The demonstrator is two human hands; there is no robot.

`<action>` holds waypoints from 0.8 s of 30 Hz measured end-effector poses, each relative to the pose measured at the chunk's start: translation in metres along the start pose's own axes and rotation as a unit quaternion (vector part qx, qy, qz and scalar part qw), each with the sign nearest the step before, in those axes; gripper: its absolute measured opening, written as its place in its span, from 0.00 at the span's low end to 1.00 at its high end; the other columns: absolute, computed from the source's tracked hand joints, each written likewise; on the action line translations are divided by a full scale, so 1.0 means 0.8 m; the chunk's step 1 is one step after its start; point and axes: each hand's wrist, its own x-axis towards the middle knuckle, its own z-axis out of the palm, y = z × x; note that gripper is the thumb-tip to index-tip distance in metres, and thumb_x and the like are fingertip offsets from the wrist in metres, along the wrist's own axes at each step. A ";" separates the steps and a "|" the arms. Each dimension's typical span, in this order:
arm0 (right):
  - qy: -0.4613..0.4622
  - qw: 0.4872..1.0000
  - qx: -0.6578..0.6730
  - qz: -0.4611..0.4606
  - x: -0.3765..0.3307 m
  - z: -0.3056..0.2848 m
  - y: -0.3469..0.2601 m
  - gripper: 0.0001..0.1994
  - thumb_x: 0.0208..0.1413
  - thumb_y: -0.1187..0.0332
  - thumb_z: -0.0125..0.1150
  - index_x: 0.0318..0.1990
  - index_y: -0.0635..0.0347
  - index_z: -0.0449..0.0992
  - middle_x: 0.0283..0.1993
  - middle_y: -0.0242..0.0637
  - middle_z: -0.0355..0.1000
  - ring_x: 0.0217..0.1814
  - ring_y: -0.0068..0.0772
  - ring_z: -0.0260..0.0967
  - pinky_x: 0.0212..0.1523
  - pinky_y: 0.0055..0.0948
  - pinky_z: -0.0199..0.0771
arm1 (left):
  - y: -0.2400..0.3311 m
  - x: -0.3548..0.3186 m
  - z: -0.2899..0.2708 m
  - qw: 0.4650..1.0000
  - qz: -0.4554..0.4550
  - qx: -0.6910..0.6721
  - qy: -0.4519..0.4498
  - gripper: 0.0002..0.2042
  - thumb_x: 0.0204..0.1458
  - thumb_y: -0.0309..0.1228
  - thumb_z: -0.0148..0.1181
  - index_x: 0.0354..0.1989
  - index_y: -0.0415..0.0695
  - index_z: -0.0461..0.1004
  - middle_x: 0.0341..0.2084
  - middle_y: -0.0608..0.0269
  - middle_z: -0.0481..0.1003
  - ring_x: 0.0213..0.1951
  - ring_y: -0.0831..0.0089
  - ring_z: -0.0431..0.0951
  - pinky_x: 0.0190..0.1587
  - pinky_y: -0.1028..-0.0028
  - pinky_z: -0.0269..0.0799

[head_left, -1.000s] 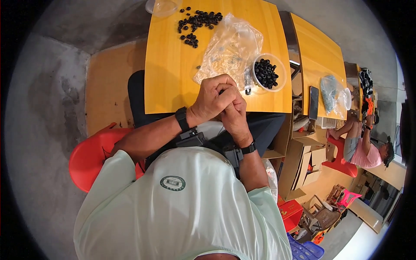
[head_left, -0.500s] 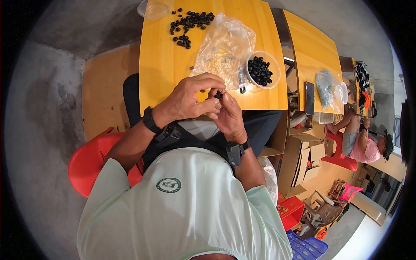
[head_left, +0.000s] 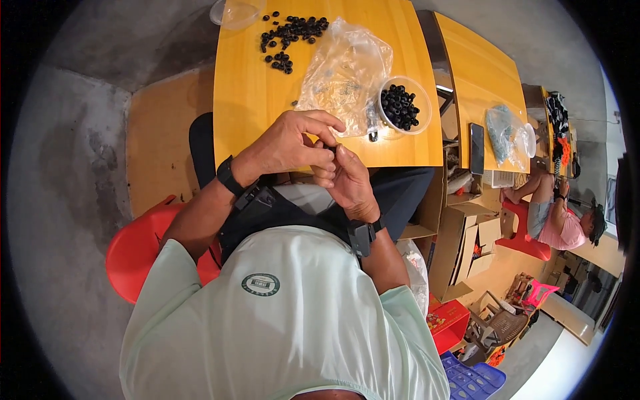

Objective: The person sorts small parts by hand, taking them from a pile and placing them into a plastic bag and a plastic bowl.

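Since one second before, both hands had come apart from a tight clasp, and compared with half a second before, the left fingers had closed nearer over the small black piece point(head_left: 331, 148). This piece was now mostly hidden at the meeting fingertips, just in front of the near edge of the yellow table point(head_left: 247, 107). The right hand point(head_left: 353, 181) pinched it, with the thumb raised at its side and the other fingers curled below. The left hand point(head_left: 288, 145) was half open: its index finger arched above with a gap, and its thumb was bent toward the piece, but I cannot tell whether it also gripped it.

On the table, a clear plastic bag point(head_left: 350, 70) lay crumpled beyond the hands. Just at its right stood a round clear tub point(head_left: 425, 105), partly filled with black beads point(head_left: 400, 108). More loose beads point(head_left: 297, 30) were scattered at the far left, near a clear container point(head_left: 239, 15) at the corner.

Farther right, a second table point(head_left: 470, 73) carried a dark phone point(head_left: 476, 149) and a bag with blue-green contents point(head_left: 501, 132). Beyond it, a person in a pink shirt point(head_left: 564, 230) sat on a red stool point(head_left: 523, 233).
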 end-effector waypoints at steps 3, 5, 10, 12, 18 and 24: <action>-0.021 0.999 -0.023 0.004 -0.002 0.010 -0.007 0.18 0.66 0.57 0.52 0.54 0.62 0.69 0.33 0.25 0.62 0.30 0.17 0.53 0.27 0.17 0.56 | -0.007 -0.003 -0.004 0.997 -0.028 -0.065 0.002 0.08 0.44 0.25 0.68 0.33 0.36 0.82 0.50 0.57 0.76 0.41 0.76 0.78 0.39 0.76 0.76; -0.019 0.999 -0.036 -0.005 -0.003 0.006 -0.004 0.18 0.66 0.58 0.54 0.54 0.62 0.69 0.33 0.25 0.62 0.30 0.16 0.54 0.28 0.17 0.57 | -0.014 -0.001 -0.006 0.990 -0.025 -0.136 -0.021 0.07 0.47 0.23 0.65 0.35 0.38 0.82 0.54 0.53 0.74 0.46 0.74 0.78 0.45 0.75 0.76; 0.026 0.997 -0.063 -0.020 -0.003 0.010 -0.001 0.17 0.63 0.61 0.59 0.54 0.61 0.70 0.32 0.25 0.64 0.30 0.16 0.56 0.28 0.17 0.57 | 0.000 -0.005 -0.009 0.998 0.005 -0.065 -0.017 0.07 0.47 0.23 0.65 0.36 0.39 0.81 0.54 0.53 0.74 0.48 0.72 0.78 0.48 0.73 0.75; 0.025 0.996 -0.076 -0.028 -0.003 0.003 0.001 0.18 0.63 0.61 0.60 0.55 0.61 0.71 0.31 0.24 0.64 0.30 0.15 0.56 0.28 0.16 0.56 | 0.008 -0.003 -0.011 0.999 0.032 -0.001 -0.020 0.08 0.47 0.23 0.65 0.36 0.39 0.81 0.54 0.54 0.75 0.48 0.70 0.79 0.49 0.72 0.75; 0.014 0.997 -0.062 -0.037 -0.001 0.001 0.001 0.16 0.66 0.63 0.55 0.56 0.61 0.73 0.30 0.26 0.63 0.30 0.17 0.55 0.28 0.18 0.54 | 0.009 -0.002 -0.017 0.988 0.117 0.103 -0.012 0.12 0.44 0.22 0.64 0.39 0.44 0.82 0.50 0.55 0.76 0.48 0.62 0.79 0.51 0.71 0.74; 0.022 0.993 -0.111 -0.041 -0.004 0.000 -0.004 0.16 0.66 0.63 0.56 0.57 0.61 0.73 0.29 0.26 0.63 0.29 0.17 0.56 0.27 0.18 0.54 | -0.001 -0.006 -0.012 0.988 0.114 0.106 0.013 0.14 0.45 0.22 0.65 0.42 0.48 0.84 0.49 0.56 0.77 0.48 0.64 0.79 0.51 0.71 0.74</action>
